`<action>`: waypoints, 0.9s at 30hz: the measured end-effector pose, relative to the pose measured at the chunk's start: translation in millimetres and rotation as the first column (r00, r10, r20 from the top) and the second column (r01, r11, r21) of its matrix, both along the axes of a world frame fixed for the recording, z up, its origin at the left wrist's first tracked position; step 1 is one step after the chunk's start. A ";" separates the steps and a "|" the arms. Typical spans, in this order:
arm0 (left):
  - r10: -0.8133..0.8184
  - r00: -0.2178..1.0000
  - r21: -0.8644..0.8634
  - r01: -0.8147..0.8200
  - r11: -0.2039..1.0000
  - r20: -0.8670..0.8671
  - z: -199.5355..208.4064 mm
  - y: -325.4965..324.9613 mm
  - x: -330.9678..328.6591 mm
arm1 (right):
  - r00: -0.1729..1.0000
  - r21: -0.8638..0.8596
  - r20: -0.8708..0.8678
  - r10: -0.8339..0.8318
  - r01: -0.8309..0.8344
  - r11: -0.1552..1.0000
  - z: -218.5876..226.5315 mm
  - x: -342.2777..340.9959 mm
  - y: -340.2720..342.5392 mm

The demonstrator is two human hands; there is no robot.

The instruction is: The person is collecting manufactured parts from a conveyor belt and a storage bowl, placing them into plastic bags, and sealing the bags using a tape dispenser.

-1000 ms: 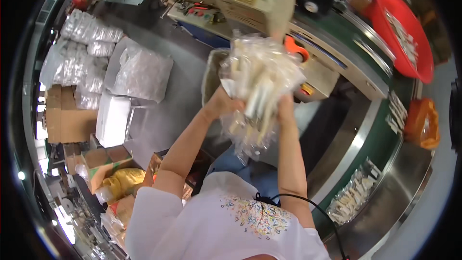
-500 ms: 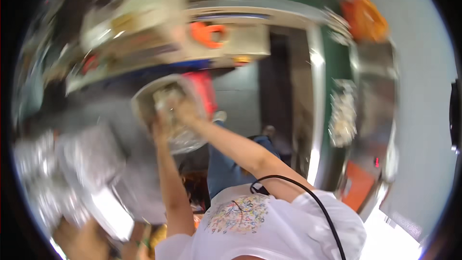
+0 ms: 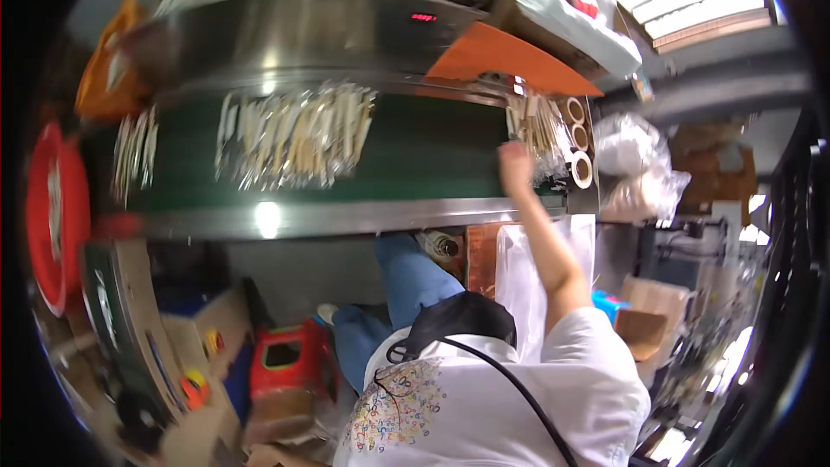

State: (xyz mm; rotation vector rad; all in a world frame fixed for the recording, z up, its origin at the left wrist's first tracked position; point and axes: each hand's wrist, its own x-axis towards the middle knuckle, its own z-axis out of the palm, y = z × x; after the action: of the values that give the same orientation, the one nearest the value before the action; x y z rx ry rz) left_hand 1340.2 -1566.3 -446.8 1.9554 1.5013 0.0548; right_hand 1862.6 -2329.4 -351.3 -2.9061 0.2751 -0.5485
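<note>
My right hand reaches out over the right end of a green conveyor belt. It is at the left edge of a pile of thin pale sticks in clear wrappers. Blur hides how its fingers are set and whether they hold anything. Farther left on the belt lies a wide row of similar wrapped sticks, with a smaller bunch beyond it. Of my left arm only a bit of skin, my left hand or wrist, shows at the lower edge, beside a clear plastic bag; its fingers are hidden.
A metal rail runs along the belt's near side. Rolls stand at its right end, beside clear bags. An orange sheet leans behind. At left are a red basin and, low down, a red plastic stool or box.
The view has swung to the belt. Both hands were down in a pale, plastic-lined container; now my right hand is at the wrapped sticks and my left is low at the bottom edge.
</note>
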 end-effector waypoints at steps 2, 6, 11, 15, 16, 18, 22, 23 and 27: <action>-0.272 0.956 0.397 0.208 0.894 0.110 72.0 -86.7 175.4 | 0.760 0.411 0.177 -0.625 0.520 0.749 30.4 11.3 -153.2; -0.482 0.737 0.084 0.507 0.858 0.473 75.0 -269.1 448.5 | 0.734 0.217 -0.044 -0.678 0.669 0.711 -1.6 39.5 -272.8; -0.676 0.566 -0.624 0.756 0.197 0.472 23.9 -589.7 627.1 | 0.571 0.288 -0.666 -0.480 0.790 0.540 -66.7 22.6 -278.8; -0.792 0.473 -0.724 0.687 0.059 0.385 7.8 -784.1 651.3 | 0.500 0.086 -0.774 -0.389 0.692 0.717 -44.1 47.5 -273.2; -0.839 0.440 -0.721 0.688 0.086 0.320 1.6 -808.2 660.3 | 0.516 0.059 -0.809 -0.282 0.550 0.833 -46.2 62.8 -269.3; -0.884 0.391 -0.727 0.680 0.090 0.256 12.1 -859.7 664.3 | 0.477 0.205 -0.877 -0.056 0.477 0.854 -39.1 70.3 -277.6; -0.913 0.408 -0.653 0.695 0.302 0.013 51.8 -901.2 661.2 | 0.561 0.309 -0.796 -0.228 0.700 0.644 -68.9 49.5 -290.9; -0.917 0.400 -0.632 0.709 0.311 -0.002 51.3 -899.4 667.5 | 0.696 0.514 -0.697 -0.174 0.654 0.555 -78.1 41.8 -283.9; -0.897 0.423 -0.656 0.714 0.243 0.128 21.2 -880.9 665.8 | 0.726 0.565 -0.631 -0.274 0.672 0.479 -92.5 46.2 -267.9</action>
State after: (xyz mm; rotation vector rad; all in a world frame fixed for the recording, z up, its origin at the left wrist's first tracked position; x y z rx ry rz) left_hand 2006.0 -2447.2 -425.6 1.9217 0.2748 -1.1171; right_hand 1908.8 -2597.2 -443.7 -1.9831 1.1418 0.2312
